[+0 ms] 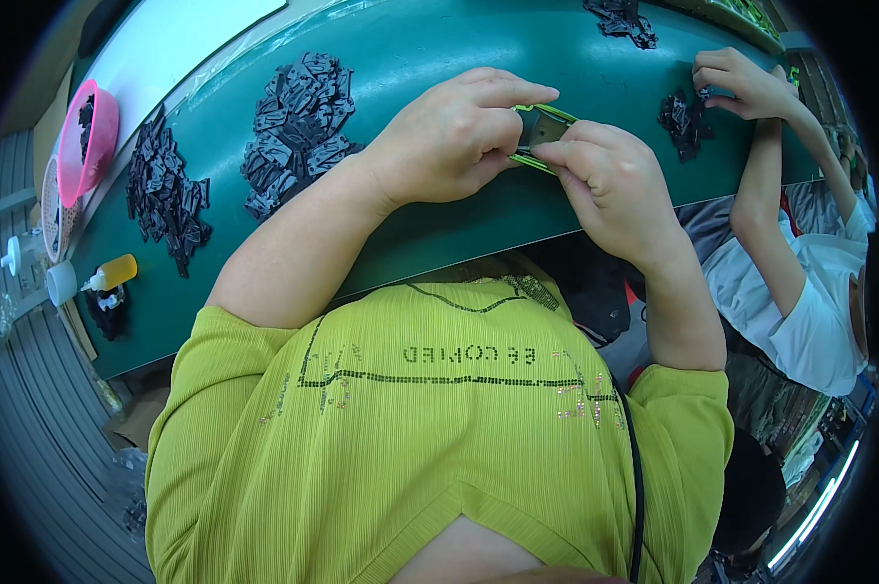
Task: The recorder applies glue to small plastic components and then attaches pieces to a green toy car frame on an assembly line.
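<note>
Between my hands, above the green tabletop, is a small bright-green-edged casing (547, 130) with a dark, greyish inside; its exact kind is not clear. My left hand (454, 136) grips its left end, the index finger stretched along the far edge. On the right end my right hand (603, 175) is closed, its thumb and fingertips pressed at the near edge. Fingers cover much of the casing. Nearest to my left forearm lies a large heap of flat black plastic parts (298, 127).
Another black heap (165, 190) lies farther left, beside a pink basket (91, 146) and a yellow-filled bottle (113, 273). On the right a co-worker's hand (736, 86) reaches by a small black pile (686, 125). More black parts (622, 21) and a tray of green pieces (736, 18) are at the back.
</note>
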`<state>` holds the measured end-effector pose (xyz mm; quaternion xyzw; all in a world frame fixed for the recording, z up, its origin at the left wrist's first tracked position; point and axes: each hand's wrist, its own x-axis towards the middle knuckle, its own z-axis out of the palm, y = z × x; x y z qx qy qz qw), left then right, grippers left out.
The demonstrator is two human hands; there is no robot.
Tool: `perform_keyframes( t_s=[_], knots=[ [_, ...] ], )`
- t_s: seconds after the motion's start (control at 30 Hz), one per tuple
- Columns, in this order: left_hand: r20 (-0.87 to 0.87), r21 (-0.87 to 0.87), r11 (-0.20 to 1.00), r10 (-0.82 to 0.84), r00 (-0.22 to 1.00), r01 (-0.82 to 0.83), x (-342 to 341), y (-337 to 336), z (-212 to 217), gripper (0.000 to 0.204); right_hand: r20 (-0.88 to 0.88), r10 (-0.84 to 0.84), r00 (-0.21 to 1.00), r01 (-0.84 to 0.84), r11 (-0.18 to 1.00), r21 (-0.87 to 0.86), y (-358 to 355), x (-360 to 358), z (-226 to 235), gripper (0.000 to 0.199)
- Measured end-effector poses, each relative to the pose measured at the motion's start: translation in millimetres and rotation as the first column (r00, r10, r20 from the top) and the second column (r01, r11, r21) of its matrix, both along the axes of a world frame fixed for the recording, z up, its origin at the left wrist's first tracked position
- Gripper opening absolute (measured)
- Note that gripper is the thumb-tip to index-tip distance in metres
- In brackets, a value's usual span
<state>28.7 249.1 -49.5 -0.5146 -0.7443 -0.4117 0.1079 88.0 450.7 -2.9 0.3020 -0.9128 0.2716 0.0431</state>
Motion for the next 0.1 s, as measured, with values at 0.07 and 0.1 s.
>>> perform_keyframes(
  t_s=[0.07, 0.1],
  knots=[
    [0.011, -0.001, 1.000, 0.007, 1.000, -0.007, 0.4, -1.1, -0.3, 0.018, -0.011, -0.018, 1.000, 0.018, 1.000, 0.002, -0.8, 0.4, -2.8, 0.014],
    [0.014, -0.005, 1.000, 0.005, 1.000, -0.005, 0.5, -0.6, -0.1, 0.019, -0.022, -0.043, 0.999, 0.043, 0.999, 0.004, -0.8, 2.1, -4.6, 0.014]
  ],
)
